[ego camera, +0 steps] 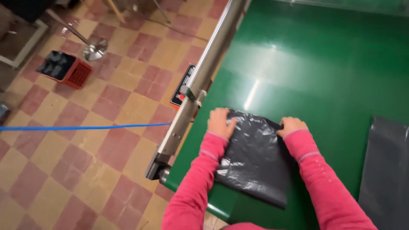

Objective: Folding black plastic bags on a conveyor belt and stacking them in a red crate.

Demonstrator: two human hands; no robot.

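A folded black plastic bag (255, 157) lies on the green table surface (298, 64) near its front left corner. My left hand (220, 122) presses flat on the bag's far left corner. At the far right corner, my right hand (291, 126) has its fingers curled on the bag's edge. Both arms wear pink sleeves and frame the bag on either side.
A second dark grey sheet or bag (385, 170) lies flat at the table's right. A metal rail (204, 72) runs along the table's left edge. On the checkered tile floor stand a red crate (66, 70) and a metal stand base (94, 49); a blue cord (85, 127) crosses it.
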